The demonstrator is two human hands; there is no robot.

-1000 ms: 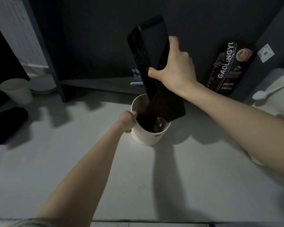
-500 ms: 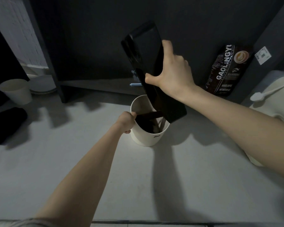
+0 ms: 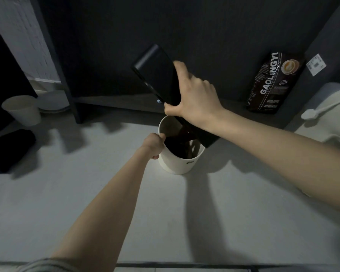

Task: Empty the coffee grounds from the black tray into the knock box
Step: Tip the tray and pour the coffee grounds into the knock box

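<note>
The black tray (image 3: 159,75) is tipped steeply, its low end over the mouth of the white round knock box (image 3: 177,163) on the pale counter. My right hand (image 3: 194,95) is shut on the tray's right edge at mid-length. My left hand (image 3: 153,145) grips the knock box's left rim, thumb hooked inside. Dark grounds and a bar show inside the box below the tray's lower corner. The tray's inner face is turned away, so I cannot tell what is left in it.
A black coffee bag (image 3: 273,83) leans on the dark wall at the back right. A white machine with a spoon-like lever (image 3: 322,110) fills the right edge. A paper cup (image 3: 22,110) and a black cloth (image 3: 8,150) lie far left. A dark shelf post (image 3: 67,91) stands behind.
The tray has tilted over to the left and sunk lower toward the knock box. My right hand followed it down. My left hand has stayed on the rim.
</note>
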